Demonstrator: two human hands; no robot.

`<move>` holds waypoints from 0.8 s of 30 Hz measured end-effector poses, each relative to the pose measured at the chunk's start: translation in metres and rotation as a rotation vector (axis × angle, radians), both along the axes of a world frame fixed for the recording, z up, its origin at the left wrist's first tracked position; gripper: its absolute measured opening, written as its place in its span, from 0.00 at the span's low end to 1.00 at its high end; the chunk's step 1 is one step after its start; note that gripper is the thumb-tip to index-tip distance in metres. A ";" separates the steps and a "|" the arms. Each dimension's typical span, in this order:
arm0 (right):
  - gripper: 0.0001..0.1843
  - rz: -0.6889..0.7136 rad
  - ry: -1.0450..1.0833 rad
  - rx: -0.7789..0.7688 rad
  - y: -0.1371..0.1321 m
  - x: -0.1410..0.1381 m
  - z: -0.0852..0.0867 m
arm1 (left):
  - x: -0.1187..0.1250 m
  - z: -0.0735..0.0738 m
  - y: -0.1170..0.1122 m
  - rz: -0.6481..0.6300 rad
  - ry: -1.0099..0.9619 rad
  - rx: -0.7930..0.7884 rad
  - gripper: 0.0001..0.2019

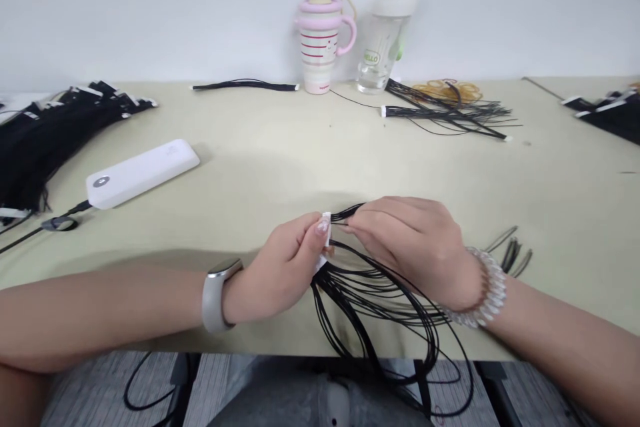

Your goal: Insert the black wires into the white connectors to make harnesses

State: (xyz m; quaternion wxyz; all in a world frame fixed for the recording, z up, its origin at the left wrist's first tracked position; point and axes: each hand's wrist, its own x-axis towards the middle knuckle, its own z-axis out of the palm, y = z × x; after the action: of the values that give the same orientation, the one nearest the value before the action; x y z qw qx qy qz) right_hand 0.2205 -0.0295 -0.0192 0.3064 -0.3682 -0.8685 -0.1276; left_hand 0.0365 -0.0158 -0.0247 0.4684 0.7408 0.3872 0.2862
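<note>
My left hand (295,260) pinches a white connector (327,230) between thumb and fingers, near the front of the table. Thin black wires (370,280) run from this connector and from a second white piece just below it, then loop down over the table's front edge. At the connector's right side, my right hand (415,240) is closed, its fingertips pinching a thin black wire (341,223) close to where it meets the connector. Other wires pass beneath the right hand, and their loose ends (513,253) show beyond the right wrist.
A white power bank (145,173) with a black cable lies left, beside a thick pile of black wire harnesses (60,127). Along the wall stand a pink-and-white cup (320,47) and a clear bottle (383,47). More wire bundles (440,112) and yellow rubber bands (465,90) lie at the back right.
</note>
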 end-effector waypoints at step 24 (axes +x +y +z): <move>0.15 0.076 -0.070 -0.948 -0.014 0.013 0.037 | 0.006 -0.007 0.009 0.239 -0.191 -0.286 0.21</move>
State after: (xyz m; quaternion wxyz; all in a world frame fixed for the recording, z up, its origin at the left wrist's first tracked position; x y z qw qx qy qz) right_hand 0.2334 -0.0433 0.0179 0.0796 -0.4307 -0.8537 0.2817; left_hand 0.0428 -0.0071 -0.0318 0.5660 0.5851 0.4631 0.3506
